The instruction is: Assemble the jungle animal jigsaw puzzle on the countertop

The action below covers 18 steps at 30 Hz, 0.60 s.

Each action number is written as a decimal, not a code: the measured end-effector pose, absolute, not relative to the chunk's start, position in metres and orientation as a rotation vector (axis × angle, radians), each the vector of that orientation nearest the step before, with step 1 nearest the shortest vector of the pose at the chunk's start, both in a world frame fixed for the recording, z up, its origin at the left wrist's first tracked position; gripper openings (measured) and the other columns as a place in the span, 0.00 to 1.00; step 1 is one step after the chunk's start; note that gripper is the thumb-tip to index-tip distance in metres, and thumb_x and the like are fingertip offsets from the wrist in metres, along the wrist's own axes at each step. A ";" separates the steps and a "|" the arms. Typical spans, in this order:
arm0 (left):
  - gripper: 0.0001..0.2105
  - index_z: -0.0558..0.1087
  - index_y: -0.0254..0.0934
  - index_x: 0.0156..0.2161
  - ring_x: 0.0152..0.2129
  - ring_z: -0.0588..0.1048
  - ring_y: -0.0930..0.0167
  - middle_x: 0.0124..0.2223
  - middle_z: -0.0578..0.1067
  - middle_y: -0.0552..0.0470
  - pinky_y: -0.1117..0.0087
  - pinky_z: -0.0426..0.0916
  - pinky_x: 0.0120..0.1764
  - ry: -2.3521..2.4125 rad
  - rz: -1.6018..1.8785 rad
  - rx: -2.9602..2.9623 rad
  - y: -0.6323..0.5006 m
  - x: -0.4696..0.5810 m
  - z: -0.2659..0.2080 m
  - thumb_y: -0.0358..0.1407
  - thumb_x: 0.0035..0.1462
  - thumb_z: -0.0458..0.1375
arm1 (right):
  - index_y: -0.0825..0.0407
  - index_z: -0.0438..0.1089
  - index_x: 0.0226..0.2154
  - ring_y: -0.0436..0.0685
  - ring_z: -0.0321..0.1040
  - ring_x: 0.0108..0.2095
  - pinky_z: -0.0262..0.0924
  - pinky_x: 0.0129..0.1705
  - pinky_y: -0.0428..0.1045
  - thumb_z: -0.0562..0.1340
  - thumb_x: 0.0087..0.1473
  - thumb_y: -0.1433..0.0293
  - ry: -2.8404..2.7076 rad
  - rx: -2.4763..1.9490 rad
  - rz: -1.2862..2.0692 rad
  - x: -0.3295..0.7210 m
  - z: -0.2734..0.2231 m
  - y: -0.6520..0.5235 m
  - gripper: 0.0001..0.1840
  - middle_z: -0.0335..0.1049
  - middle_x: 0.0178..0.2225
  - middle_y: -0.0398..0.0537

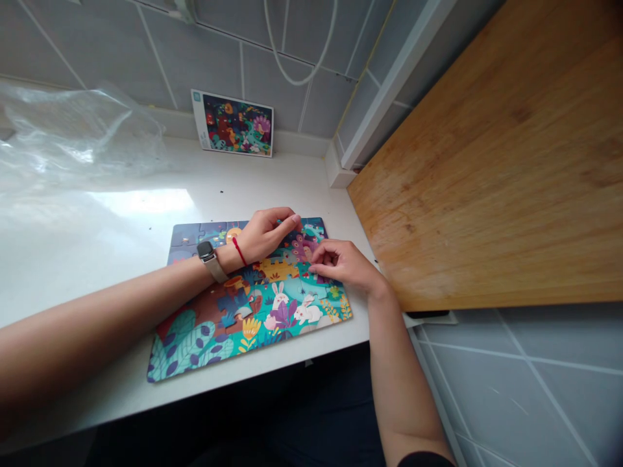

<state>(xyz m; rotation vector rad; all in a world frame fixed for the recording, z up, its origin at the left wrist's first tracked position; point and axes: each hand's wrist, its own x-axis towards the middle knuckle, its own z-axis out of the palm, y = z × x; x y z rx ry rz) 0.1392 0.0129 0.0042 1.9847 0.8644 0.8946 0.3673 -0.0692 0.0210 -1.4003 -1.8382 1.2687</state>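
Note:
A jigsaw puzzle (277,324) with white rabbits, leaves and flowers lies on the white counter, most of its pieces joined. Some pieces near its lower left middle sit loose or overlap. My left hand (267,235) reaches across the puzzle to its upper right part, with fingers curled and thumb against the forefinger. Whatever those fingers may hold is hidden. At the puzzle's right side is my right hand (348,264), its fingers bent in and thumb close to the forefinger over the purple peacock area. Any piece in it is too small or covered to tell.
A picture card (236,123) of the same scene leans against the tiled wall (219,58). Clear plastic wrapping (78,136) lies at the back left of the counter (97,253). Close on the right stands a wooden panel (501,175). A white cable (304,81) hangs above.

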 end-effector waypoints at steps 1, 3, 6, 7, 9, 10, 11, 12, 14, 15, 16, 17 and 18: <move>0.22 0.78 0.35 0.38 0.34 0.76 0.67 0.36 0.80 0.48 0.66 0.70 0.41 0.827 0.873 2.081 0.010 0.139 0.008 0.50 0.70 0.50 | 0.52 0.74 0.30 0.50 0.63 0.26 0.56 0.29 0.46 0.74 0.51 0.62 -1.805 -1.410 1.288 0.369 0.021 -0.070 0.13 0.71 0.26 0.41; 0.19 0.77 0.35 0.47 0.45 0.77 0.61 0.47 0.80 0.42 0.61 0.70 0.51 0.724 0.806 2.310 0.001 0.140 0.012 0.49 0.68 0.54 | 0.52 0.73 0.31 0.51 0.63 0.26 0.55 0.29 0.47 0.75 0.49 0.60 -1.772 -1.419 1.347 0.374 0.020 -0.070 0.16 0.69 0.25 0.41; 0.36 0.64 0.36 0.67 0.68 0.59 0.46 0.70 0.64 0.33 0.46 0.58 0.65 0.668 0.606 2.587 -0.016 0.143 0.008 0.55 0.61 0.62 | 0.52 0.72 0.31 0.51 0.62 0.27 0.56 0.30 0.47 0.77 0.45 0.57 -1.789 -1.413 1.409 0.381 0.020 -0.071 0.21 0.67 0.25 0.40; 0.44 0.58 0.35 0.71 0.71 0.52 0.43 0.74 0.56 0.31 0.42 0.54 0.67 0.686 0.515 2.630 -0.021 0.144 0.004 0.58 0.58 0.63 | 0.52 0.71 0.30 0.51 0.61 0.28 0.55 0.30 0.46 0.78 0.44 0.57 -1.806 -1.414 1.408 0.383 0.020 -0.071 0.21 0.66 0.25 0.39; 0.54 0.49 0.34 0.75 0.73 0.42 0.40 0.77 0.45 0.29 0.38 0.45 0.69 0.717 0.354 2.675 -0.028 0.145 -0.005 0.65 0.55 0.62 | 0.51 0.70 0.29 0.50 0.60 0.28 0.54 0.30 0.46 0.77 0.44 0.57 -1.838 -1.414 1.403 0.385 0.021 -0.071 0.21 0.65 0.26 0.39; 0.57 0.46 0.34 0.75 0.73 0.39 0.39 0.77 0.41 0.28 0.38 0.42 0.69 0.733 0.293 2.686 -0.030 0.146 -0.009 0.67 0.54 0.61 | 0.51 0.69 0.29 0.50 0.59 0.28 0.54 0.30 0.46 0.77 0.45 0.58 -1.852 -1.415 1.404 0.386 0.021 -0.071 0.20 0.65 0.26 0.38; 0.58 0.44 0.34 0.76 0.73 0.37 0.39 0.77 0.39 0.28 0.38 0.40 0.69 0.748 0.244 2.693 -0.031 0.146 -0.011 0.68 0.54 0.60 | 0.51 0.69 0.29 0.50 0.59 0.28 0.54 0.30 0.46 0.77 0.46 0.59 -1.863 -1.418 1.406 0.385 0.021 -0.071 0.19 0.64 0.26 0.38; 0.58 0.43 0.34 0.76 0.73 0.36 0.39 0.77 0.38 0.28 0.38 0.39 0.69 0.764 0.206 2.697 -0.032 0.146 -0.012 0.69 0.54 0.59 | 0.51 0.69 0.29 0.50 0.58 0.28 0.53 0.29 0.46 0.76 0.46 0.60 -1.872 -1.422 1.408 0.385 0.021 -0.071 0.19 0.64 0.26 0.38; 0.59 0.43 0.34 0.77 0.73 0.35 0.39 0.77 0.37 0.28 0.38 0.38 0.70 0.792 0.155 2.695 -0.031 0.147 -0.012 0.70 0.54 0.58 | 0.51 0.68 0.28 0.49 0.58 0.27 0.53 0.29 0.46 0.76 0.46 0.62 -1.881 -1.433 1.405 0.384 0.021 -0.071 0.18 0.64 0.25 0.37; 0.58 0.43 0.34 0.77 0.73 0.35 0.39 0.77 0.36 0.28 0.38 0.38 0.69 0.800 0.137 2.691 -0.031 0.147 -0.011 0.70 0.54 0.58 | 0.51 0.67 0.28 0.49 0.58 0.27 0.53 0.29 0.46 0.76 0.47 0.62 -1.889 -1.438 1.398 0.384 0.020 -0.071 0.18 0.64 0.25 0.37; 0.58 0.43 0.35 0.77 0.73 0.35 0.38 0.77 0.36 0.28 0.38 0.38 0.69 0.808 0.122 2.684 -0.031 0.147 -0.011 0.70 0.54 0.57 | 0.51 0.67 0.28 0.49 0.58 0.27 0.53 0.29 0.46 0.75 0.47 0.62 -1.903 -1.442 1.389 0.383 0.020 -0.070 0.18 0.64 0.25 0.37; 0.59 0.43 0.35 0.77 0.73 0.36 0.38 0.77 0.36 0.29 0.37 0.38 0.69 0.814 0.112 2.674 -0.031 0.148 -0.010 0.71 0.53 0.57 | 0.51 0.67 0.28 0.49 0.59 0.27 0.54 0.30 0.46 0.75 0.48 0.62 -1.921 -1.443 1.378 0.384 0.019 -0.070 0.18 0.64 0.25 0.37; 0.59 0.43 0.35 0.77 0.73 0.36 0.38 0.77 0.36 0.29 0.37 0.38 0.69 0.819 0.102 2.663 -0.031 0.149 -0.011 0.72 0.53 0.56 | 0.51 0.67 0.28 0.49 0.59 0.27 0.54 0.30 0.46 0.75 0.49 0.62 -1.940 -1.442 1.370 0.384 0.019 -0.070 0.17 0.64 0.25 0.37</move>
